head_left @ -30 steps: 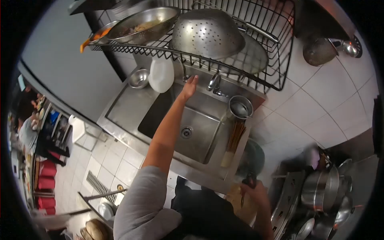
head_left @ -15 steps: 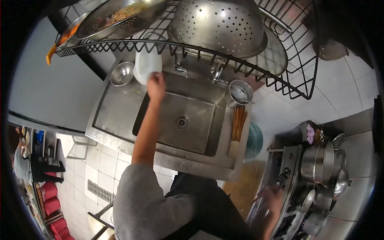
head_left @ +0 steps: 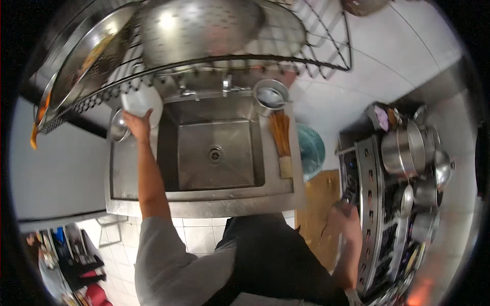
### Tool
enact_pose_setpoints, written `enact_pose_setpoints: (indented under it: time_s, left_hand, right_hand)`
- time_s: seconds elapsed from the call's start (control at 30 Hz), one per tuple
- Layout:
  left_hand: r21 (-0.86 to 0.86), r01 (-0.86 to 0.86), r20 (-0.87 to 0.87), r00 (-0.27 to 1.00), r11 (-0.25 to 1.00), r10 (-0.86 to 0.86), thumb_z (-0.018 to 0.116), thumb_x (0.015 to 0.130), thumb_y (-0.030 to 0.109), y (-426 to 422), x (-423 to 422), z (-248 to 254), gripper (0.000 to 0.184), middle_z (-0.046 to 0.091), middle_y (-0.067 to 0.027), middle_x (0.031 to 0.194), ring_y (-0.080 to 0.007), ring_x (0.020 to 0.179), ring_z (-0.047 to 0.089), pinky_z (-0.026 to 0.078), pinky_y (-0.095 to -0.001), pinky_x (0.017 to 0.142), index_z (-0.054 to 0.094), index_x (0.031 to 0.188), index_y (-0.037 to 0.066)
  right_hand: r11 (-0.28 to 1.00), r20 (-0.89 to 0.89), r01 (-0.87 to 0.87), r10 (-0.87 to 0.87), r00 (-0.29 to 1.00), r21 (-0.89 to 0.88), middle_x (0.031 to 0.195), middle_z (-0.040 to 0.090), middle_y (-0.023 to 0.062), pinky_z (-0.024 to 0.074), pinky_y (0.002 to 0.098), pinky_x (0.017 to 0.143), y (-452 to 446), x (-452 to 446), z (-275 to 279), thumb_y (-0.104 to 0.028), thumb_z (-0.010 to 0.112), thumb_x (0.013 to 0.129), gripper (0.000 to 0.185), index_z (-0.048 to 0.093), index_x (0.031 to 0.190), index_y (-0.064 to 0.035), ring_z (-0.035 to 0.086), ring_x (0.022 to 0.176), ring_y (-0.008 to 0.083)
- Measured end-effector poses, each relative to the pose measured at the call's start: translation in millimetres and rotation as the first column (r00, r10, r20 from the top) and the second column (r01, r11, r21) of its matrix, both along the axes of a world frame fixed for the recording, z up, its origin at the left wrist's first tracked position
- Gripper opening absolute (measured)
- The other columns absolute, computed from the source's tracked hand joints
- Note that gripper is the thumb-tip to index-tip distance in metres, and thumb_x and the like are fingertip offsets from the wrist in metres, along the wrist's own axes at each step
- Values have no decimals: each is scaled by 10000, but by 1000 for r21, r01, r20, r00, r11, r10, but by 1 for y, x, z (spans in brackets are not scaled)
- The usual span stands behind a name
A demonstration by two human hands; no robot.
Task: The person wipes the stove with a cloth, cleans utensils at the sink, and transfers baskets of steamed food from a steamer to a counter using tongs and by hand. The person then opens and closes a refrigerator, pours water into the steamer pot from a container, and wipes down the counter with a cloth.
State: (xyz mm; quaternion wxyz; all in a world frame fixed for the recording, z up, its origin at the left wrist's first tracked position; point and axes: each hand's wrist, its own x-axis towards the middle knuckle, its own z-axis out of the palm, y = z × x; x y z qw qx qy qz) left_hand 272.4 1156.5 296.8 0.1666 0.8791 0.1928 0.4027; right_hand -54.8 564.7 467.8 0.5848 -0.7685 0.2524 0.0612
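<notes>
My left hand (head_left: 138, 124) is at the left of the sink, thumb apart from the fingers, between a small metal bowl (head_left: 120, 127) and a white plastic jug (head_left: 145, 102). It overlaps both; whether it touches either one cannot be made out. My right hand (head_left: 345, 220), blurred, is low on the right beside the stove, closed around a dark-handled utensil (head_left: 350, 189) whose far parts are unclear. The steel sink basin (head_left: 215, 176) lies between my arms, with two taps behind it.
A wire rack (head_left: 204, 64) holding a colander (head_left: 199, 30) hangs over the sink. On the right ledge are a metal pot (head_left: 270, 97) and a stick brush (head_left: 279, 137). A green bucket (head_left: 311, 150) and a stove (head_left: 370, 204) with pots stand right. Another person (head_left: 48, 265) is far left.
My left hand has moved left from the taps to the bowl and jug. My right hand has shifted right and up towards the stove with the utensil. The camera view has turned.
</notes>
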Motion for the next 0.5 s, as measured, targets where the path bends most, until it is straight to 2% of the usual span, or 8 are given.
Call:
enact_pose_setpoints:
  time_s: [0.07, 0.13, 0.2, 0.27, 0.3, 0.4, 0.43, 0.5]
  left_hand:
    - [187, -45, 73, 997, 981, 32, 829, 585, 432, -10, -11, 2, 1082, 401, -309, 1229, -459, 1118, 394, 339, -497, 948, 246, 1309, -121]
    - [-70, -27, 64, 997, 997, 32, 760, 703, 413, -60, -38, 27, 913, 374, -323, 1239, -464, 1141, 366, 333, -503, 946, 278, 1294, -88]
    - [-419, 343, 129, 939, 840, -319, 618, 857, 334, -110, -69, 26, 528, 532, -201, 1063, -309, 976, 520, 425, -416, 841, 452, 1173, -55]
    - [-697, 545, 55, 689, 466, -723, 442, 964, 285, -182, -126, 62, 343, 615, -74, 833, -155, 721, 580, 475, -310, 681, 603, 970, -18]
    - [-797, 553, 83, 500, 244, -862, 414, 970, 325, -217, -156, 76, 389, 632, -88, 827, -166, 719, 592, 476, -312, 662, 619, 933, -4]
    - [-973, 142, 181, -32, -183, -983, 411, 956, 391, -276, -228, 77, 439, 636, -130, 881, -213, 775, 617, 500, -347, 694, 612, 960, 0]
    - [-956, 93, 260, -181, -279, -949, 428, 944, 406, -288, -249, 74, 442, 625, -134, 938, -213, 828, 602, 485, -339, 720, 598, 938, -1]
    - [-980, 178, 40, -262, -90, -964, 475, 932, 358, -315, -278, 110, 384, 595, -125, 835, -203, 760, 567, 443, -337, 682, 576, 847, -2]
  right_hand:
    - [1000, 17, 4, -5, 1000, 26, 731, 607, 61, 477, 297, 656, 3, -1, 3, -108, 628, 850, 135, 552, 876, 0, 590, 673, 157]
    - [986, 81, -165, 161, 984, 35, 769, 619, 33, 469, 279, 688, -9, -1, -10, -154, 627, 861, 170, 583, 920, -1, 582, 719, 125]
    - [967, 95, -251, 247, 964, 34, 835, 622, 68, 463, 302, 708, -8, -2, -17, -200, 676, 820, 269, 586, 991, -14, 587, 759, 168]
    - [841, 77, -461, 500, 863, -284, 881, 598, 116, 457, 337, 740, 2, 3, -8, -184, 695, 784, 322, 555, 1018, -14, 585, 819, 244]
    - [790, 55, -553, 585, 810, -263, 913, 574, 135, 449, 352, 766, 4, 0, -16, -179, 700, 766, 351, 536, 1034, -22, 568, 857, 278]
    - [686, 35, -695, 717, 697, -215, 988, 508, 164, 430, 384, 817, 10, -16, -56, -148, 726, 706, 426, 490, 1043, -36, 525, 935, 326]
    - [659, 26, -725, 743, 669, -200, 978, 502, 154, 430, 383, 791, 12, -18, -61, -131, 720, 714, 415, 470, 1034, -46, 524, 913, 317]
    - [639, 50, -744, 764, 643, -196, 955, 477, 140, 426, 375, 763, 12, -24, -81, -124, 713, 727, 401, 440, 1012, -54, 510, 886, 308]
